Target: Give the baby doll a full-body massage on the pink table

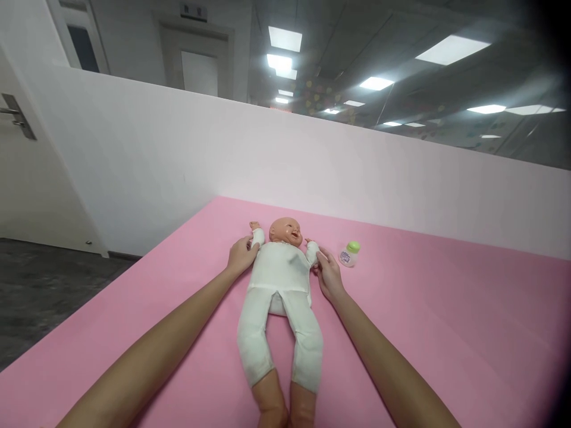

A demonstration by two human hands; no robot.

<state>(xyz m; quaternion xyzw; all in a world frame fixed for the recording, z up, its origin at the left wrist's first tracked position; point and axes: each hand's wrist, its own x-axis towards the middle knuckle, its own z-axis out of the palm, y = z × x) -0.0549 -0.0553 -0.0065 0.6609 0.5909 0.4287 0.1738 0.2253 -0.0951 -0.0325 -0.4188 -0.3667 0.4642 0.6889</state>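
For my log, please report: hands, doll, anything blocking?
Left hand on one doll arm, right hand on the other. Doll on its back on table. Bottle beside right hand, not blocking.

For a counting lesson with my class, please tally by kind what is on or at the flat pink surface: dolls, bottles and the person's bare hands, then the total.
Dolls: 1 (white cloth-bodied doll with a shiny bald head)
Bottles: 1 (small clear bottle with a lime-green cap)
Bare hands: 2 (left hand, right hand)
Total: 4

Doll's body (277, 270) is white, table (446, 309) pink
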